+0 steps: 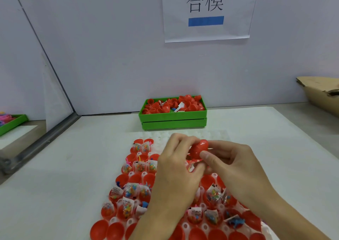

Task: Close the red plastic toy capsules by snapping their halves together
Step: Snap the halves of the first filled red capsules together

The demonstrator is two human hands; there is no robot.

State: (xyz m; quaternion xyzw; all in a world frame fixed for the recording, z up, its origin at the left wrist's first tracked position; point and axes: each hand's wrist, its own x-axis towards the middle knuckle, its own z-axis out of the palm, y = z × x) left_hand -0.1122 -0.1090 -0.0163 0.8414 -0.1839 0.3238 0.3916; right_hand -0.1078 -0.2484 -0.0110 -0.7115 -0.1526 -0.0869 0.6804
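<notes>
Both hands meet above a white holder tray (206,227) filled with open red capsule halves (135,177), many holding small bagged toys. My right hand (236,164) pinches a red capsule top half (199,148) between thumb and fingers. My left hand (176,164) curls its fingers around the lower capsule half (191,166) beneath it, mostly hidden; a bagged toy shows inside. The two halves are close together, the top one tilted over the lower. Closed red capsules (115,230) sit in the tray's nearest row.
A green crate (172,119) heaped with loose red capsule halves stands at the back by the wall. A second green tray (12,124) with pink items sits beyond a metal divider rail at far left. Cardboard (321,95) lies at the right. A paper sign hangs on the wall.
</notes>
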